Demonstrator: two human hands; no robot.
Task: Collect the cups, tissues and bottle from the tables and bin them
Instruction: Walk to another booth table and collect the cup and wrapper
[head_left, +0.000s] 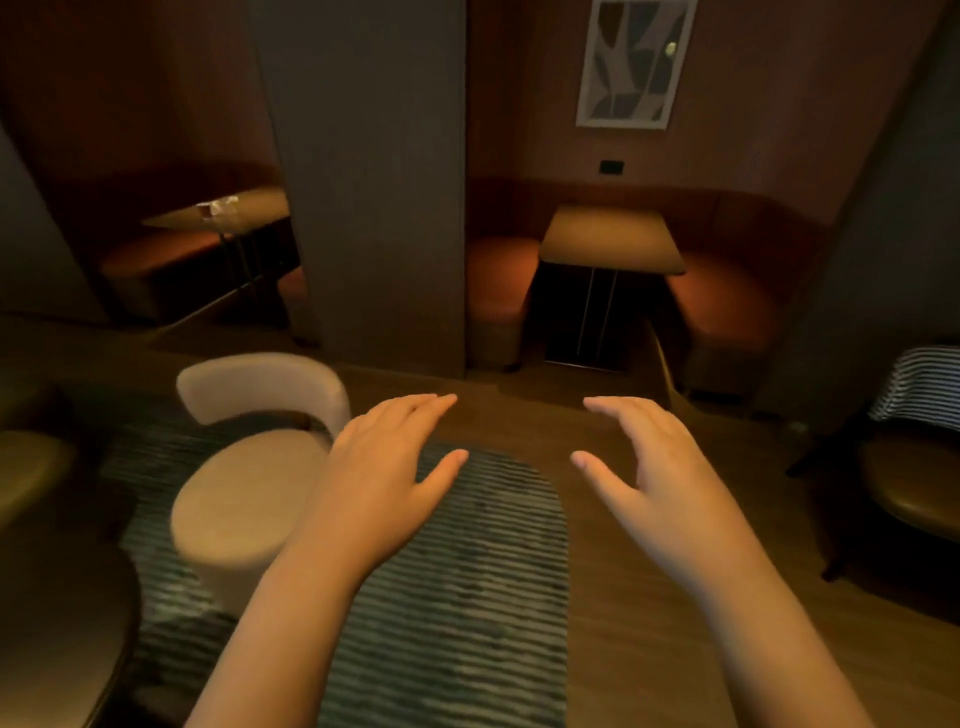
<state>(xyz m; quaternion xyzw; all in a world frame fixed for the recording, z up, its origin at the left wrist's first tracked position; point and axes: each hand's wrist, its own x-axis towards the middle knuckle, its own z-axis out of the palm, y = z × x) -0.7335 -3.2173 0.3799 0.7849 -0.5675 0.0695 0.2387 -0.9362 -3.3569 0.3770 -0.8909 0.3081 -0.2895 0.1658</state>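
The head view looks down into a dim room with tables. Far off on the left stands a booth table (260, 205) with a few small pale things (218, 208) on it. They are too blurry to tell if they are a cup, tissues or both. They are well apart from both hands. Nearer on the left is a cream chair (244, 499), standing on a stripy rug (467, 571).

The left hand (384, 467) hangs in the air over the rug. Its fingers are straight and loose, and it holds nothing. The right hand (660, 467) is beside it with a gap between them. Its fingers bend a little, its thumb sticks out, and it holds nothing too.

Behind the hands is a big grey pillar (374, 182). To the right of it is a second booth table (608, 239) with orange seats (501, 280) by it. At the far right is a dark chair (914, 483). I see no bottle and no bin here.

I think the things on the left table come first. A cup is likely light and easy to squash, so hold it softly round the middle and keep it upright. Tissues are soft and weigh almost nothing, so pinch or scrunch them. A bottle may be smooth and slippery, so wrap the whole hand round it.
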